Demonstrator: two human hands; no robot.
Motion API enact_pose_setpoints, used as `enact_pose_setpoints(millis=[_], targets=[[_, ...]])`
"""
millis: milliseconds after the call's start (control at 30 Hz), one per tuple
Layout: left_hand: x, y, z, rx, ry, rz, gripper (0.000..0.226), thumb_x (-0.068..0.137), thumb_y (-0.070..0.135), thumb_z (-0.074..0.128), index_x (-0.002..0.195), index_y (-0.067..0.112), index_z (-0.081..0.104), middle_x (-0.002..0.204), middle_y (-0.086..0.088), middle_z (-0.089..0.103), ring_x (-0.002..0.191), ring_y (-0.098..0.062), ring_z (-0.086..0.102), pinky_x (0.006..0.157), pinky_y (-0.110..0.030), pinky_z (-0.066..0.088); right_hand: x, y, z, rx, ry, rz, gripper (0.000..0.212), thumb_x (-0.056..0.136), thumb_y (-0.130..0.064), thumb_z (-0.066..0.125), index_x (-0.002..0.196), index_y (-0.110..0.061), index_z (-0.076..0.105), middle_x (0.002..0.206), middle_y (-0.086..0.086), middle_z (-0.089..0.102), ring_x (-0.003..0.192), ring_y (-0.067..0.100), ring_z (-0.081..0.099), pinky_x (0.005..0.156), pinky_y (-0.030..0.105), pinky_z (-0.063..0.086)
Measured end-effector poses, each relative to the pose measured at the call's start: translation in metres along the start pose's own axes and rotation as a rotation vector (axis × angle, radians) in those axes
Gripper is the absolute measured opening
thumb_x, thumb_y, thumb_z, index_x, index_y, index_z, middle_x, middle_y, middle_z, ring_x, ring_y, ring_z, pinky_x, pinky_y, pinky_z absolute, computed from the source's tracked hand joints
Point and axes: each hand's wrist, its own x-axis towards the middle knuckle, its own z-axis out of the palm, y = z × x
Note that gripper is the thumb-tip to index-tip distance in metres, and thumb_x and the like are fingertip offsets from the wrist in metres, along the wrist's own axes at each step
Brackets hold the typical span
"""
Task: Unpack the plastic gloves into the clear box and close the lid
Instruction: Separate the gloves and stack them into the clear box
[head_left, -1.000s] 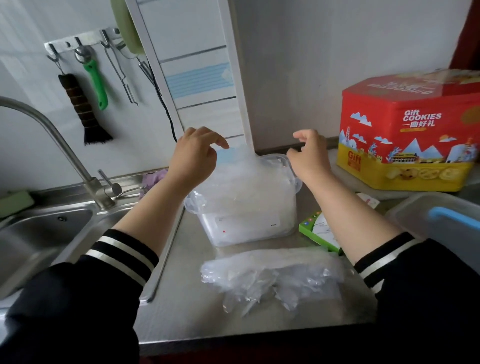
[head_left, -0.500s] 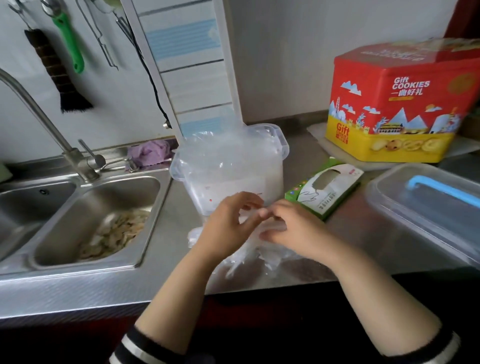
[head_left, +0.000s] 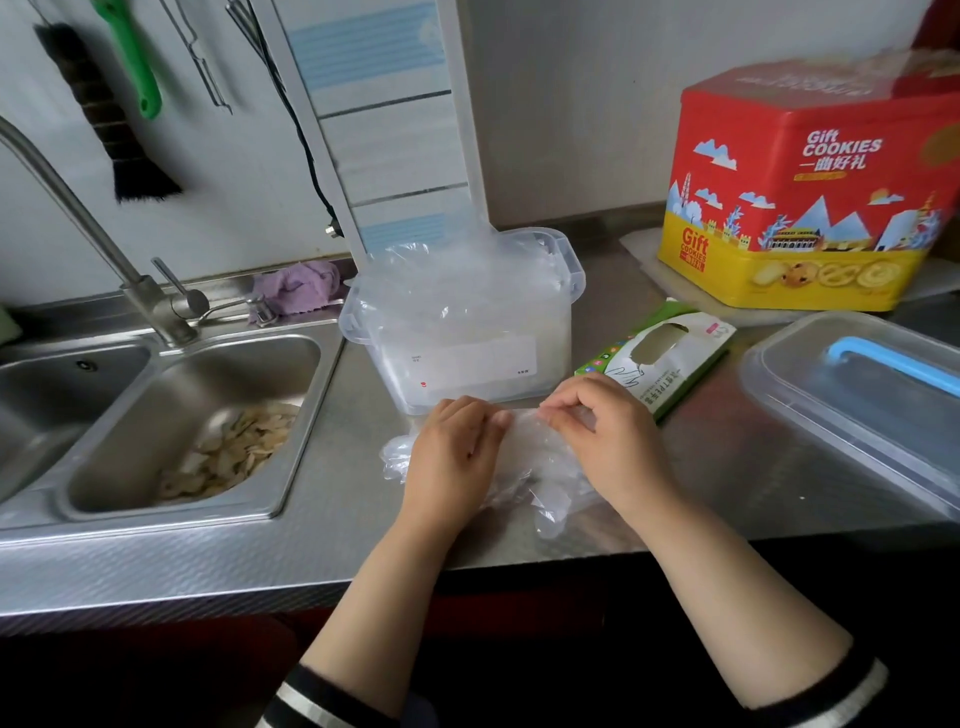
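While we look down over our own forearms, the scene runs from a steel sink (head_left: 171, 415) far to the left of our hands, its basin holding pale scraps, across to the counter (head_left: 332, 499) where we are working. Our left hand (head_left: 453, 451) lies on a loose heap of plastic gloves (head_left: 545, 483), fingers curled onto the far edge of the film, probably to pin and gather it so the slippery sheets do not slide. Just beside it, our right hand (head_left: 602, 431) pinches the same edge between thumb and fingertips, apparently readying the bundle for a lift. Directly beyond both hands stands the clear box (head_left: 462, 358), open on top and already bulging with gloves, close enough that the transfer should be short. To the right of our right hand, almost touching it, lies the green glove carton (head_left: 670, 364), pushed aside; we cannot tell if it is empty. Farther right sits a clear lid with a blue handle (head_left: 852, 395); whether it belongs to this box is unclear. Behind it stands a red cookie tin (head_left: 810, 192).
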Motion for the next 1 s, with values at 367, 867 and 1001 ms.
enact_pose_setpoints(millis=[367, 867, 1001], targets=[[0.025, 0.034, -0.024, -0.143, -0.025, -0.174, 0.012, 0.091, 0.035, 0.063, 0.079, 0.039, 0.067, 0.087, 0.014, 0.07, 0.094, -0.006, 0.061, 0.079, -0.017, 0.043, -0.003, -0.002, -0.008, -0.015, 0.041, 0.048, 0.041, 0.091, -0.05, 0.048, 0.093, -0.013, 0.066, 0.089, -0.006, 0.065, 0.087, 0.011, 0.06, 0.081, 0.035, 0.05], [0.069, 0.064, -0.049, -0.087, 0.026, -0.051, 0.023, 0.09, 0.026, 0.066, 0.075, 0.041, 0.059, 0.071, 0.019, 0.066, 0.057, -0.007, 0.053, 0.056, -0.018, 0.038, 0.026, -0.026, -0.038, 0.133, 0.138, 0.158, 0.015, 0.09, -0.03, 0.064, 0.086, -0.016, 0.067, 0.08, -0.011, 0.068, 0.079, 0.002, 0.062, 0.071, 0.019, 0.046], [0.093, 0.065, -0.075, -0.063, 0.127, -0.07, 0.021, 0.09, 0.027, 0.066, 0.073, 0.038, 0.059, 0.062, 0.018, 0.064, 0.047, -0.004, 0.046, 0.052, -0.019, 0.035, 0.077, -0.048, -0.054, 0.125, 0.039, 0.139, 0.008, 0.089, -0.026, 0.066, 0.087, -0.02, 0.069, 0.074, -0.01, 0.068, 0.072, 0.007, 0.064, 0.074, 0.03, 0.053]])
